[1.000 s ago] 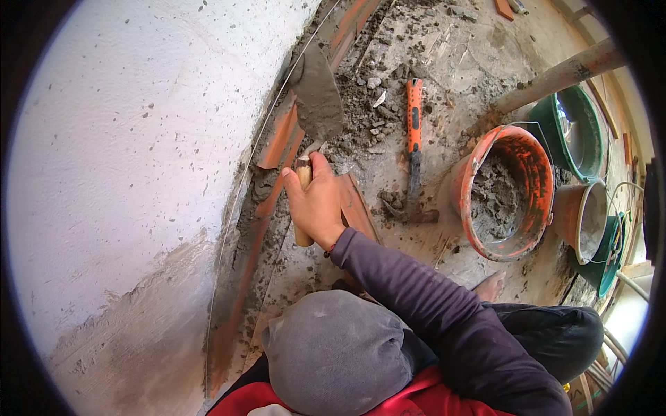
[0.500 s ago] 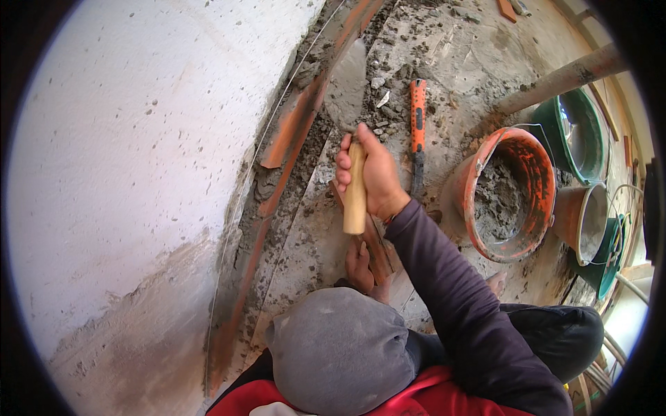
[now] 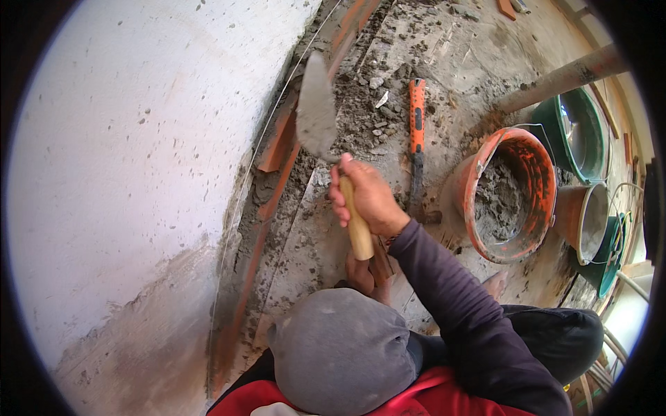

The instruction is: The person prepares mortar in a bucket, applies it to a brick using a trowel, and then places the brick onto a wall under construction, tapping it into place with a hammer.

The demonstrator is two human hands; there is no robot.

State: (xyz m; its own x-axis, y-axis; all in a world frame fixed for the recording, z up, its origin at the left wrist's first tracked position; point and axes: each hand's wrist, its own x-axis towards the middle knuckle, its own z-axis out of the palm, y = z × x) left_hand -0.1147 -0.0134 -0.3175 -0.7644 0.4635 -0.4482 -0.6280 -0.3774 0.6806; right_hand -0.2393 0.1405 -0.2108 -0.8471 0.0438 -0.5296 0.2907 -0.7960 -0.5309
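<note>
My right hand (image 3: 371,201) is closed around the pale wooden handle of a trowel (image 3: 317,114). Its grey, mortar-smeared blade is raised at a slant over the row of reddish tile strips (image 3: 277,139) beside the white wall. Lower down, my left hand (image 3: 359,276) is curled against a loose reddish-brown tile strip (image 3: 381,267), gripping its edge; the trowel handle and right hand cover part of both. To the right, a hammer (image 3: 417,125) with an orange and black grip lies on the floor.
An orange bucket (image 3: 466,201) holds grey mortar. Behind it stand a green tub (image 3: 548,114), a smaller bucket (image 3: 569,208) and a pole (image 3: 569,80). A taut string (image 3: 267,128) runs along the wall (image 3: 139,173). Mortar crumbs litter the floor near my bare foot (image 3: 495,283).
The trowel has moved left and toward me, its blade swinging from the crumb-strewn floor to over the tile row. My right hand came nearer to my left hand, which stays low.
</note>
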